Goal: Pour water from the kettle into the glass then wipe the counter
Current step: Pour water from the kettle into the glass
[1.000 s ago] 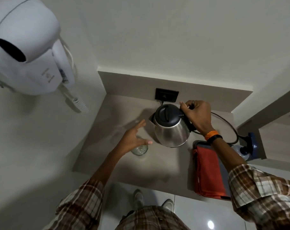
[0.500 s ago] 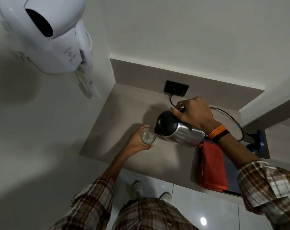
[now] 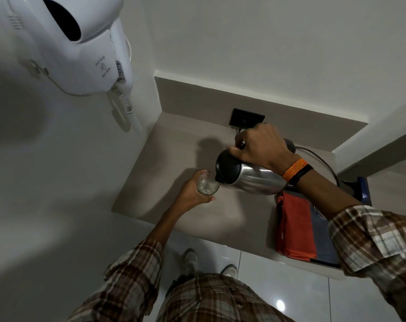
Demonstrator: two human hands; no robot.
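The grey worktop sits in a white corner. The right hand grips the kettle, tipped so its spout meets the glass. The left hand wraps the glass beside the kettle, lifted to catch water.

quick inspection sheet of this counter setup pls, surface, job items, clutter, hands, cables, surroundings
surface: beige counter, no spill visible
job's things: steel kettle tipped, spout at the glass; water level unclear
clutter: folded orange cloth on a dark tray; blue object behind
grippers: left hand holds the glass off the counter; right hand grips the kettle handle
cables: black cord curves behind the right wrist; wall socket
surroundings: white wall hair dryer, coiled cord; tiled floor
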